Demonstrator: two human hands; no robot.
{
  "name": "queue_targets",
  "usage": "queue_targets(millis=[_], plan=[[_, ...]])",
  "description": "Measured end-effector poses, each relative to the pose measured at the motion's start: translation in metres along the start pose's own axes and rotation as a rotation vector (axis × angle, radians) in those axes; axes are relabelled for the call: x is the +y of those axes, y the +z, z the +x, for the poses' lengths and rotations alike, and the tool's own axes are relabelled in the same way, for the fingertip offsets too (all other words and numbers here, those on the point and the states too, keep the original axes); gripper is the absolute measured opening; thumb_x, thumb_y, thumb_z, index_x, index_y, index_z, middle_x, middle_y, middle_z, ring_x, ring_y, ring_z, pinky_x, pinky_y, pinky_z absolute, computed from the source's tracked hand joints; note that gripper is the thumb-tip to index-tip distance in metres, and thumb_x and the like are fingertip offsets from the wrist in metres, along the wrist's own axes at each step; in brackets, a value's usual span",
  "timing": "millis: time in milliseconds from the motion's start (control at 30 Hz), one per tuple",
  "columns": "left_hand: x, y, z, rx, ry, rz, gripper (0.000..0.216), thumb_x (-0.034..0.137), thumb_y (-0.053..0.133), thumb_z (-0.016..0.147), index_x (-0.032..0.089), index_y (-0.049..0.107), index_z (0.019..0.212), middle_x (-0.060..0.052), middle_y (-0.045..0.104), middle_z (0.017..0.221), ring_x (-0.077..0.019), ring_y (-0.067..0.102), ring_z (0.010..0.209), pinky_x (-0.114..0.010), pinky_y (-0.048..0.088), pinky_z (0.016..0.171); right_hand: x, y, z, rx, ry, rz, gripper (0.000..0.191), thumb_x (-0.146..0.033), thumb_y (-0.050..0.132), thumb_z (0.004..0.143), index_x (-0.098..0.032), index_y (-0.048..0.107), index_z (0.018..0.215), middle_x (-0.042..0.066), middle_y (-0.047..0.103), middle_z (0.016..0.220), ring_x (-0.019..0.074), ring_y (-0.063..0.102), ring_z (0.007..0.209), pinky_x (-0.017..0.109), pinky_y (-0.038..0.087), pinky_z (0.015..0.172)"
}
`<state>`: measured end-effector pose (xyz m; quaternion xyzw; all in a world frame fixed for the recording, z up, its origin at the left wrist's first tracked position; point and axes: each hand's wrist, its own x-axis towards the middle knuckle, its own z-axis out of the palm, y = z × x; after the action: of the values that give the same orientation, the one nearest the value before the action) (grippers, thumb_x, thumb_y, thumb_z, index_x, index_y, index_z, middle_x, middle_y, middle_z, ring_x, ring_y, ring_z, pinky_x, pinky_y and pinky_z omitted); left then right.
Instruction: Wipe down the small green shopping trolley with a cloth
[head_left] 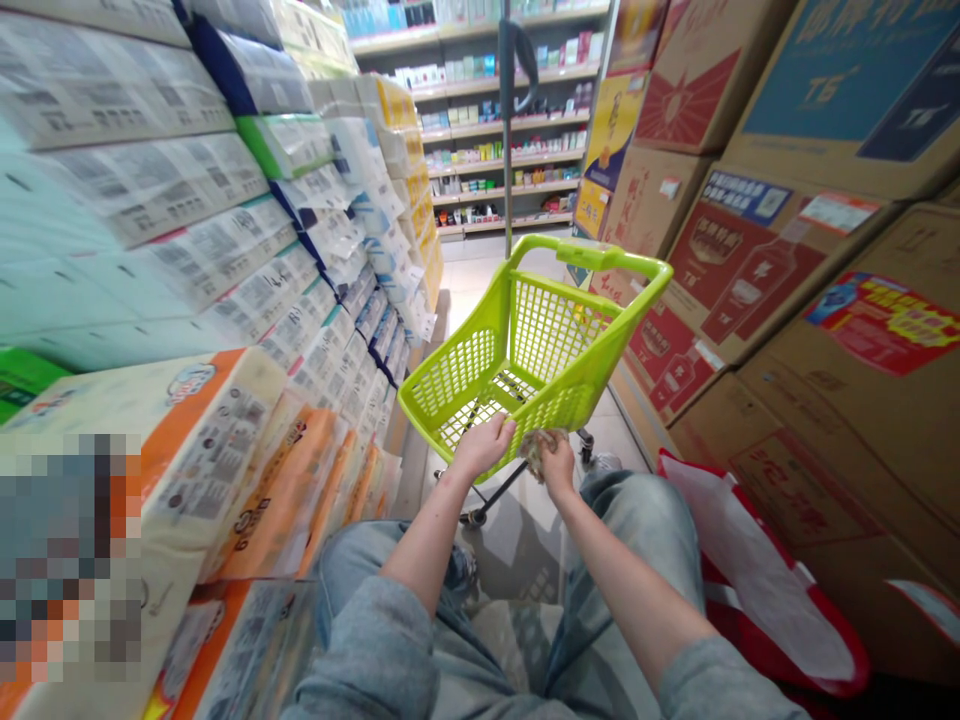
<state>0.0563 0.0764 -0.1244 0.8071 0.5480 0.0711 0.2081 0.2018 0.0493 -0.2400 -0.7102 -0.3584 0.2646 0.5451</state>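
A lime green plastic shopping basket on wheels (540, 350) stands in the aisle in front of my knees. My left hand (486, 443) rests on its near rim, fingers curled over the edge. Just to the right, my right hand (556, 462) is closed on a crumpled beige cloth (538, 443) pressed against the basket's near wall. The basket looks empty inside. My knees in grey jeans fill the lower middle of the view.
Stacked tissue and paper packs (225, 260) wall the left side. Cardboard boxes (787, 230) are piled on the right. A red and white bag (757, 570) lies by my right leg. A pole (508, 120) and product shelves (510, 130) stand at the aisle's far end.
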Motion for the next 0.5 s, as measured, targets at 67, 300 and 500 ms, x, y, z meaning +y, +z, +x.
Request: queue_targets(millis=[67,300,500], plan=[[-0.002,0.0,0.001,0.009,-0.011,-0.13,0.046,0.053,0.026,0.092,0.024,0.047,0.122,-0.007,0.066,0.107,-0.0234,0.061,0.1,-0.033,0.044,0.083,-0.004,0.007,-0.005,0.009,0.012,-0.015,0.032,-0.033,0.053,0.074,-0.014,0.067,0.095,0.01,0.07,0.086,0.0208,0.063,0.078,0.031,0.049,0.073],[-0.02,-0.013,-0.004,-0.047,0.092,-0.544,0.054,0.045,0.017,0.095,0.016,0.057,0.117,-0.006,0.062,0.121,-0.018,0.056,0.11,-0.03,0.041,0.097,0.002,0.017,-0.014,-0.102,-0.149,-0.112,0.036,-0.025,0.046,0.077,-0.015,0.068,0.103,0.013,0.067,0.107,0.0229,0.062,0.097,0.034,0.046,0.088],[-0.037,-0.015,-0.019,-0.079,0.09,-0.143,0.05,0.047,0.027,0.093,0.03,0.037,0.14,-0.001,0.054,0.133,-0.0213,0.053,0.118,-0.034,0.04,0.1,-0.002,0.019,-0.013,-0.226,-0.157,-0.182,0.035,-0.023,0.044,0.078,-0.015,0.07,0.1,0.012,0.07,0.1,0.0236,0.063,0.096,0.034,0.046,0.087]])
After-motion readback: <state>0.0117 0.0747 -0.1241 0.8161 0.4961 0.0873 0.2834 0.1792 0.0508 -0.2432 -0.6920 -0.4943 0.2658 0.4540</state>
